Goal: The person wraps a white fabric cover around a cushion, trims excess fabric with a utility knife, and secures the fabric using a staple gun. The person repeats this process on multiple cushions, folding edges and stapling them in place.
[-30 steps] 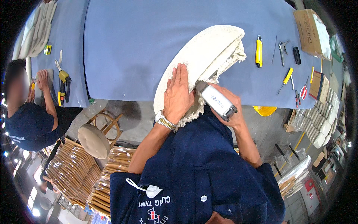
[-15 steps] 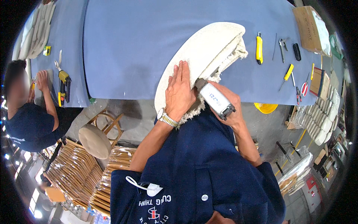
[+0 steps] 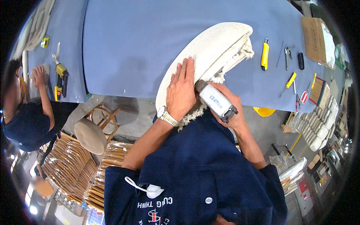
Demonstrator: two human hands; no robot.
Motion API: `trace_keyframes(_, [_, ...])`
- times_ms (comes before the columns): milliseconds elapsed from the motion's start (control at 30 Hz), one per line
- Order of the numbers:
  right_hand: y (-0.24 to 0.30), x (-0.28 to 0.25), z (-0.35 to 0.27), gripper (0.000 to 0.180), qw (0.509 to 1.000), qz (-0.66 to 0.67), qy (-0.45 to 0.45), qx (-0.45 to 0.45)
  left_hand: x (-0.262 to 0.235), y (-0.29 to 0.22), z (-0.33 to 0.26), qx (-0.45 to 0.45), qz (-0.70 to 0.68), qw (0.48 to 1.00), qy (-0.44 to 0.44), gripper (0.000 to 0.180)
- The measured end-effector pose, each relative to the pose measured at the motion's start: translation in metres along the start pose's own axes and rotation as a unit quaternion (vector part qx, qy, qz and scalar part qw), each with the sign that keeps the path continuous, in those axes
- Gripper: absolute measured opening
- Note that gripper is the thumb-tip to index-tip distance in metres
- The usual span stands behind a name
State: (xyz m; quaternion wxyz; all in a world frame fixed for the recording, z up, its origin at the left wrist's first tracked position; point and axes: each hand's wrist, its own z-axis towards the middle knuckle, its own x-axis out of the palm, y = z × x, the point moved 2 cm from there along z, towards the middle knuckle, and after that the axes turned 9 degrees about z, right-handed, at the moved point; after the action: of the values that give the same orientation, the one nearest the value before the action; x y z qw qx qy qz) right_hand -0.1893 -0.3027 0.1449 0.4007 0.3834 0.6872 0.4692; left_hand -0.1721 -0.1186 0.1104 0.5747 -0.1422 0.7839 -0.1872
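Note:
A cream, fabric-covered seat cushion (image 3: pixel 210 48) is tilted on its edge at the table's near side, against my body. Its right side shows a ragged, frayed fabric edge. My left hand (image 3: pixel 181 90) lies on the cushion's smooth face with fingers stretched out flat; its thumb is mostly hidden. In my right hand (image 3: pixel 233 108) is a grey-white staple gun (image 3: pixel 215 98), gripped with the fingers around its body. The gun's dark nose meets the cushion's frayed side, just right of my left hand. Exactly where the nose touches is hidden.
On the blue table (image 3: pixel 123 45) lie a yellow utility knife (image 3: pixel 265 56), a screwdriver (image 3: pixel 288 83), scissors (image 3: pixel 304 96) and pliers (image 3: pixel 298 102). A cardboard box (image 3: pixel 314 39) stands far right. At left, a co-worker's arm (image 3: pixel 45 99) reaches over the table. A round stool (image 3: pixel 90 135) stands below.
The cushion has tipped slightly, showing more of its rim. My hands and the staple gun keep nearly the same place on it. The surroundings have shifted a little, and the co-worker's hand has moved.

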Motion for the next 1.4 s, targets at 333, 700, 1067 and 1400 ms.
trace_keyframes(333, [0.025, 0.014, 0.035, 0.060, 0.986, -0.076, 0.021, -0.150, -0.022, 0.029, -0.020, 0.038, -0.133, 0.984, -0.112, 0.110])
trace_keyframes(700, [0.006, -0.017, 0.040, 0.058, 0.988, -0.080, 0.094, -0.091, 0.025, 0.057, -0.018, -0.004, -0.281, 0.960, 0.009, 0.091])
trace_keyframes(1067, [-0.010, -0.017, 0.033, 0.063, 0.986, -0.077, 0.057, -0.135, 0.004, 0.026, -0.016, -0.052, -0.157, 0.986, 0.010, 0.099])
trace_keyframes(1400, [-0.005, -0.023, 0.043, 0.068, 0.991, -0.036, 0.121, -0.053, 0.005, 0.023, -0.016, -0.065, -0.160, 0.985, 0.001, 0.099])
